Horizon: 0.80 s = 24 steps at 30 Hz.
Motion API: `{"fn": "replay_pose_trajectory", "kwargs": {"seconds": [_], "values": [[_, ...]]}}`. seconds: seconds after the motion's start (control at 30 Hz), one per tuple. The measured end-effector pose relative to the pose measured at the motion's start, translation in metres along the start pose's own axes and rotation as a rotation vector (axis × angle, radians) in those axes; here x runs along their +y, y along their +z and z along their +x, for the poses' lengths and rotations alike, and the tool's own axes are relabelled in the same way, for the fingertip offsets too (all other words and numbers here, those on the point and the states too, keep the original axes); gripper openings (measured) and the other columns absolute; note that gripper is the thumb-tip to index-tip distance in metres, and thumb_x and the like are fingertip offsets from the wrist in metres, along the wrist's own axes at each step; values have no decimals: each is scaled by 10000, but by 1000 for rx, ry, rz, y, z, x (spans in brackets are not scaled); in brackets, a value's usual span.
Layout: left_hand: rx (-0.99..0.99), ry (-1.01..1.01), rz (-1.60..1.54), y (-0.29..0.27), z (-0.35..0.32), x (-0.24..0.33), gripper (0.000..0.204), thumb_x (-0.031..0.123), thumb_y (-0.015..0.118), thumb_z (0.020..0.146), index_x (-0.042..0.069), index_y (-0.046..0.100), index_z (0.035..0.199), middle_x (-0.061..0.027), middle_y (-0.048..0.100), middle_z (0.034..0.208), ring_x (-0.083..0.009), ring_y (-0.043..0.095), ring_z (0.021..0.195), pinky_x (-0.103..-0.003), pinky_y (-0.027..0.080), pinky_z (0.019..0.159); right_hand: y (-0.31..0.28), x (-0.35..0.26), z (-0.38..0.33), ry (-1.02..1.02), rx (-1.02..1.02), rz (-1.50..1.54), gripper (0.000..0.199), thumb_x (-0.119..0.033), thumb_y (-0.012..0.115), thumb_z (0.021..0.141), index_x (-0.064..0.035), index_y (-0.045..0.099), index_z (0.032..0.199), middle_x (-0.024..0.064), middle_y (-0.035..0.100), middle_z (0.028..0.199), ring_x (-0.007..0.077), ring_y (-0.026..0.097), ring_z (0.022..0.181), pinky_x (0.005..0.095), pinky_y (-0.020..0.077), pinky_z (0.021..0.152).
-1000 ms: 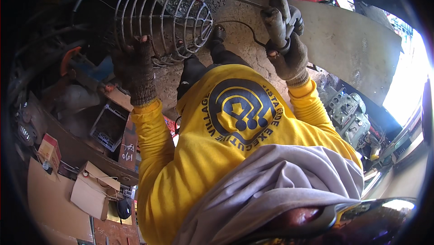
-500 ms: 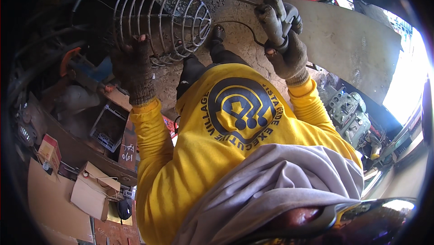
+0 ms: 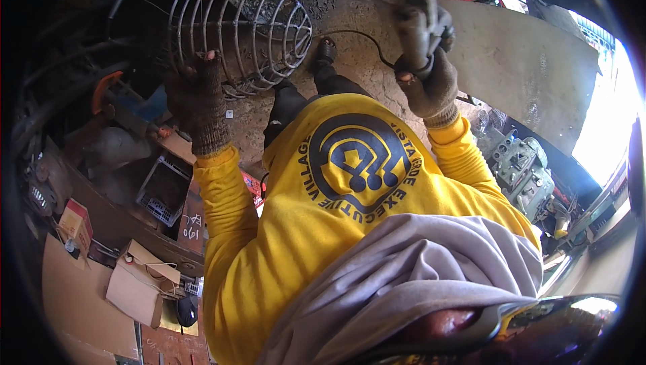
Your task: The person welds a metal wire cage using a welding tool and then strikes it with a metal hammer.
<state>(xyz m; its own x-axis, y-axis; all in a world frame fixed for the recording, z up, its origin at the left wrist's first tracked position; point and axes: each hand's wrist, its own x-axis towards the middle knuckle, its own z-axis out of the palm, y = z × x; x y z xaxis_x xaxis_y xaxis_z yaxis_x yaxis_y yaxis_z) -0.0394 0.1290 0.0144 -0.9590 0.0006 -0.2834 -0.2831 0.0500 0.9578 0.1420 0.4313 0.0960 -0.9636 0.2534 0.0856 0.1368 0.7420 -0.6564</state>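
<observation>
Barred cage [image 3: 237,23] is showing bare grey metal with faint sheen along its rods, while left glove [image 3: 202,109] and right glove [image 3: 436,92] are looking coarse-knit and matt. Yellow sweatshirt [image 3: 289,230] and grey cloth [image 3: 431,257] are presenting creased, matt fabric; cardboard box [image 3: 136,291] is reading as matt paperboard. Floor [image 3: 367,65] is appearing rough and gritty, broad sheet [image 3: 515,72] smooth and dull, dark curved shield [image 3: 552,335] glossy; held tool [image 3: 418,25] is blurring, finish uncertain.

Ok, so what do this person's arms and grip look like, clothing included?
Both arms wear long yellow sleeves, creased and plain where visible. The left grip and right grip wear dark brownish knit gloves with ribbed cuffs; at least one fingertip on each pokes out bare.
</observation>
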Motion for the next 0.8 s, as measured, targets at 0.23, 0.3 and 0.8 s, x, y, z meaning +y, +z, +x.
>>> {"fn": "replay_pose_trajectory", "kwargs": {"seconds": [0.23, 0.3, 0.8], "values": [[-224, 28, -744, -39, 23, -68, 324, 222, 505, 1019, -2, 522, 1254, -164, 550, 1354, -301, 588, 1160, -452, 471, 1031, 6, -9, 17, 152, 90, -175, 493, -324, 770, 821, -8, 593, 1155, 202, 687, 868, 374, 705, 820, 410, 556, 735], [-745, 70, -836, -55, 41, -96, 489, 275, 522, 996, 26, 435, 1407, -151, 437, 1486, -271, 433, 1344, -433, 317, 1165, 11, 0, 14, 121, 143, -74, 491, -338, 757, 836, -16, 597, 1170, 195, 695, 908, 341, 713, 827, 413, 562, 753], [-415, -40, -1356, -26, 10, -60, 442, 179, 396, 1043, 13, 410, 1452, -174, 493, 1425, -284, 454, 1339, -428, 296, 1200, 9, 9, 2, 201, 170, 52, 482, -307, 745, 841, 8, 560, 1155, 191, 676, 822, 374, 709, 783, 395, 541, 682]]}}
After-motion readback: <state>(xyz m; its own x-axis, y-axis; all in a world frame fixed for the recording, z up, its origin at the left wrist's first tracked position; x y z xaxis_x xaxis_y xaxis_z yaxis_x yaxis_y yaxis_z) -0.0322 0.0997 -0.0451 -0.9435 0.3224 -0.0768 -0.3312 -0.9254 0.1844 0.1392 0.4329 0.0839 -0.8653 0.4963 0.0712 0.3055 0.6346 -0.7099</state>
